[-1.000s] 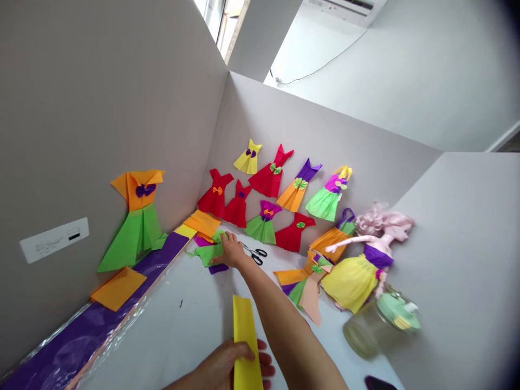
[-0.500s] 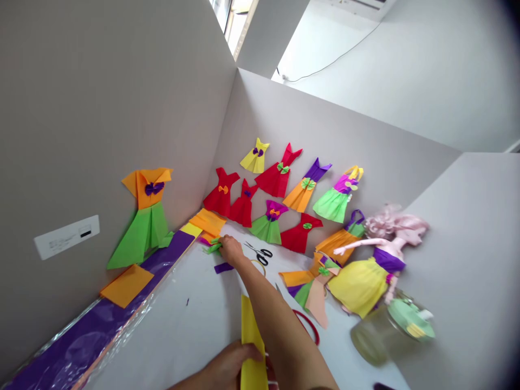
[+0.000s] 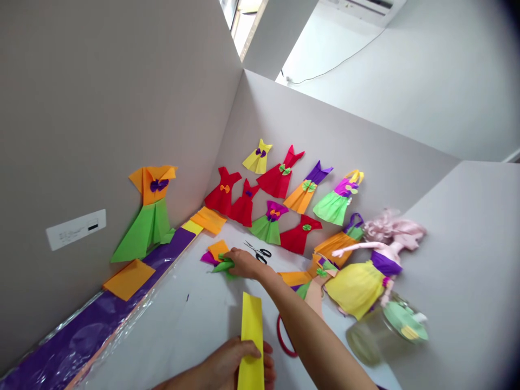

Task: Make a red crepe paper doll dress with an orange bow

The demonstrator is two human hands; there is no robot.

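Low in the view, my left hand (image 3: 229,360) is closed round a folded yellow paper strip (image 3: 252,319), thumb on its near face and fingers behind. My right hand (image 3: 242,264) reaches across the white tabletop, its fingers pinched on green paper pieces (image 3: 223,265). Beside those fingers lie an orange paper scrap (image 3: 218,249) and a magenta scrap (image 3: 208,258). Black-handled scissors (image 3: 260,252) rest just beyond that hand. My right forearm partly covers red-handled scissors (image 3: 285,337), of which mainly a handle loop shows.
Several paper dresses with bows hang on the back panel, and an orange-green dress (image 3: 148,214) is on the left panel. A doll (image 3: 357,290) in a yellow skirt leans at right, behind a lidded jar (image 3: 379,333). Wrapped purple paper (image 3: 89,325) runs along the left edge.
My right hand has come a little nearer with the green pieces, uncovering the orange scrap. The purple strip beside it is now hidden. My left hand keeps the yellow strip.
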